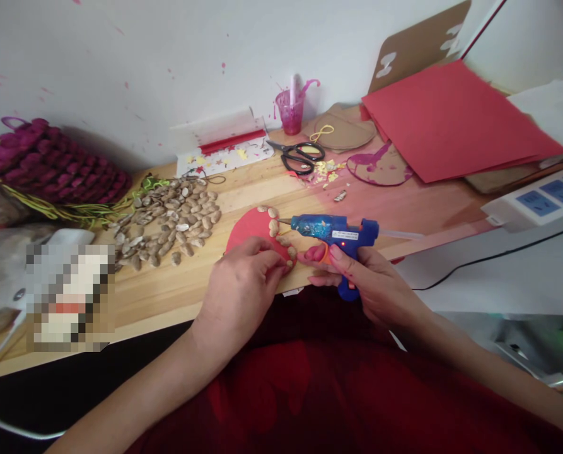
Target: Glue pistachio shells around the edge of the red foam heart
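A red paper disc (249,229) lies near the table's front edge, with several peanut shells (273,227) along its right rim. My left hand (243,284) rests over the disc's lower part, its thumb and fingertips pinched together at the lower right rim; what they hold, if anything, is hidden. In my right hand (357,271) is a blue glue gun (319,227), fingers wrapped round its handle by the orange trigger. The gun's nozzle points left, close to the shells on the rim. A clear glue stick (399,232) sticks out of its back.
Loose peanut shells (186,214) lie to the left. Behind are black scissors (304,153), a pink-stained cup (290,112) and cardboard pieces (347,133). Red sheets (451,120) and a power strip (541,195) are at right, a purple shell-covered object (54,164) at far left.
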`<state>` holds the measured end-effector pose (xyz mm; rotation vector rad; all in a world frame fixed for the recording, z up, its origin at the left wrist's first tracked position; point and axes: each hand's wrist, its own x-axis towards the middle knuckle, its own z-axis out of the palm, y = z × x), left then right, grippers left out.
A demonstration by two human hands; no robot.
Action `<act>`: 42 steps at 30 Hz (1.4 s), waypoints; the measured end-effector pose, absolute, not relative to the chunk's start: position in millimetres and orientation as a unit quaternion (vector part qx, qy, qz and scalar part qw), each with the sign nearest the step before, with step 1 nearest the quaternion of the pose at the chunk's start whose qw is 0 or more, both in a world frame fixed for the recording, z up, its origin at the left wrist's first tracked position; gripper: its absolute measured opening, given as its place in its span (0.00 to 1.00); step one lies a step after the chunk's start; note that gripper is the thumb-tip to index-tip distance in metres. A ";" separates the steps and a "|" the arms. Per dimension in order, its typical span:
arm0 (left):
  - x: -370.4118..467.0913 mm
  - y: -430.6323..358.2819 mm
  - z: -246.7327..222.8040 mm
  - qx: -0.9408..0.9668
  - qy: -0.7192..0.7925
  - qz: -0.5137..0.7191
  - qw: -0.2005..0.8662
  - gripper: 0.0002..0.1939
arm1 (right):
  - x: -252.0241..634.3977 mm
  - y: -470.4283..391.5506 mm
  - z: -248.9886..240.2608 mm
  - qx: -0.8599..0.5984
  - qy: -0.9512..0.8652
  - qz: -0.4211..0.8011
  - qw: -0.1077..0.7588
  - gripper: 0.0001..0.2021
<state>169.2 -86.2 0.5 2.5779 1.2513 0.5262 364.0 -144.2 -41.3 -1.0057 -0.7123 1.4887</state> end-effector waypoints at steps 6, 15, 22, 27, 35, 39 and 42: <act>168.7 -87.9 0.8 0.875 0.432 0.181 0.123 0.04 | 364.8 -144.8 -41.9 -0.429 -0.306 0.634 0.566 0.09; 168.9 -88.2 1.6 0.874 0.435 0.170 0.133 0.05 | 356.4 -148.9 -34.5 -0.413 -0.331 0.648 0.548 0.10; 166.4 -89.2 1.3 0.876 0.423 0.187 0.137 0.07 | 352.1 -151.1 -30.5 -0.444 -0.355 0.631 0.527 0.11; 165.6 -88.3 0.7 0.875 0.422 0.189 0.142 0.06 | 351.5 -150.6 -29.6 -0.458 -0.373 0.616 0.522 0.12; 165.2 -86.8 -1.3 0.878 0.420 0.187 0.133 0.05 | 349.9 -150.0 -28.8 -0.472 -0.379 0.605 0.517 0.12; 164.7 -86.3 -1.9 0.881 0.414 0.189 0.130 0.06 | 349.3 -150.1 -30.4 -0.474 -0.396 0.596 0.514 0.11; 164.0 -86.0 -2.3 0.883 0.410 0.191 0.126 0.06 | 349.1 -150.1 -30.0 -0.482 -0.406 0.584 0.511 0.11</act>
